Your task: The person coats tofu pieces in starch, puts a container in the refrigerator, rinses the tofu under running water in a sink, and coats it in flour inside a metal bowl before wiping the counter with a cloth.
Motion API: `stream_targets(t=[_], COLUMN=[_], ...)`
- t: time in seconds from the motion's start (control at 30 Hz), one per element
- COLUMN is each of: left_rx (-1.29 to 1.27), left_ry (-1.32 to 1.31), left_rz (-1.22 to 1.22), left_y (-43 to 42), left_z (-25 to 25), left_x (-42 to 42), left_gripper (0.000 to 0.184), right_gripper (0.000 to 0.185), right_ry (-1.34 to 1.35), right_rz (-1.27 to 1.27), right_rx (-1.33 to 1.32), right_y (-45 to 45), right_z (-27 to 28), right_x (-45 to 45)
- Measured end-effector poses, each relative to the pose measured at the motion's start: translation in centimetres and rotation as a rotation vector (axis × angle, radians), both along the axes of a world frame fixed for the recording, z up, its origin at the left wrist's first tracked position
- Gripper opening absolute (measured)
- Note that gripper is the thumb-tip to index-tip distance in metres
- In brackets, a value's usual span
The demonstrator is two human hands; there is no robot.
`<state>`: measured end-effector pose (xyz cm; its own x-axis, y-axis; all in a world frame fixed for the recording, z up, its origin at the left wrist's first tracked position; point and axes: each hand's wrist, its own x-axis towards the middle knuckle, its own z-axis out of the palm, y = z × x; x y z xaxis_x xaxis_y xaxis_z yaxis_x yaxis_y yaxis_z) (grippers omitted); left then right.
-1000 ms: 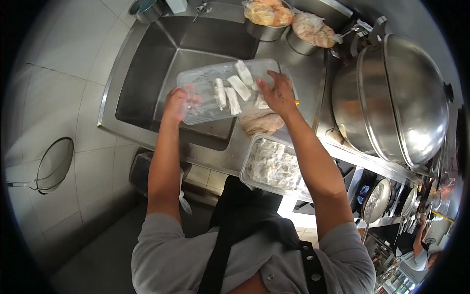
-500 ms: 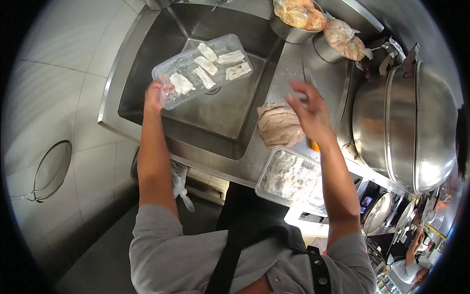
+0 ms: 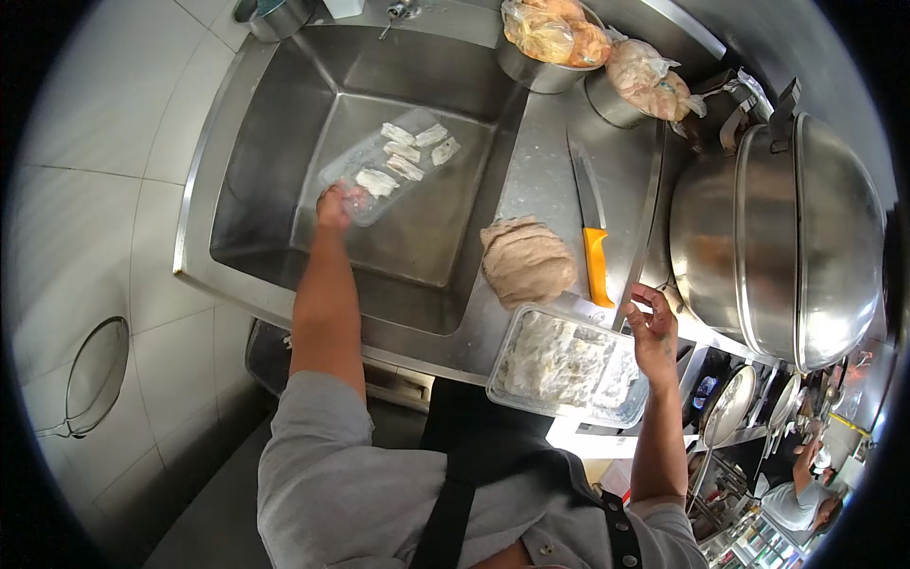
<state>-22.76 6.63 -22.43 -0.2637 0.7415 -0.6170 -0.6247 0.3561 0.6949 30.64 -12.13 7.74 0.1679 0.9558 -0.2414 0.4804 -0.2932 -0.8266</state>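
In the head view, my left hand (image 3: pixel 334 206) grips the near left corner of a clear plastic lid (image 3: pixel 364 217), its thumb and fingers closed on the edge. The lid is over the sink basin (image 3: pixel 408 247) and carries several white, flaky-looking strips of food (image 3: pixel 377 182); I cannot make out their kind. My right hand (image 3: pixel 652 332) is empty, fingers apart and loosely curled. It hovers beside the right end of a clear plastic container (image 3: pixel 507 381) filled with whitish pieces (image 3: pixel 559 365). A knife with an orange handle (image 3: pixel 595 266) lies just beyond that hand.
A folded beige cloth (image 3: pixel 527 261) rests on the steel counter between sink and container. Metal pots (image 3: pixel 545 76) with bagged food stand behind. A large steel vessel (image 3: pixel 749 247) fills the right side. A strainer (image 3: pixel 98 375) hangs left; another person (image 3: pixel 796 498) is far right.
The lid with the strips has moved lower and slightly right over the sink, in my left hand. My right hand has drawn back from near the cloth toward the container's right end, uncovering the knife.
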Motion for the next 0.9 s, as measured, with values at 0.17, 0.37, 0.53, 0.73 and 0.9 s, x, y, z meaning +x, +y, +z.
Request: stream_targets(t=[0.17, 0.37, 0.53, 0.73, 0.9], left_rx=[-0.052, 0.030, 0.061, 0.030, 0.098], left_ry=[0.020, -0.111, -0.048, 0.061, 0.095], left_rz=[0.035, -0.057, -0.101, -0.115, -0.185], left_y=[0.3, -0.2, -1.4, -6.0, -9.3], left_z=[-0.4, 1.0, 6.8, 14.4, 19.0], left_x=[3.1, 2.5, 0.0, -2.5, 0.0], left_gripper=[0.042, 0.055, 0.055, 0.057, 0.051], right_gripper=[0.037, 0.045, 0.051, 0.051, 0.039], right_ry=[-0.019, -0.455, -0.863, -0.760, -0.467], right_rz=[-0.018, 0.090, 0.223, 0.163, 0.017], right_rx=[-0.012, 0.089, -0.164, -0.249, -0.042], right_y=[0.9, 3.2, 5.9, 6.9, 3.1], right_z=[0.8, -2.2, -7.1, -5.2, 0.7], right_x=[-1.3, -2.1, -2.4, -2.2, -2.4])
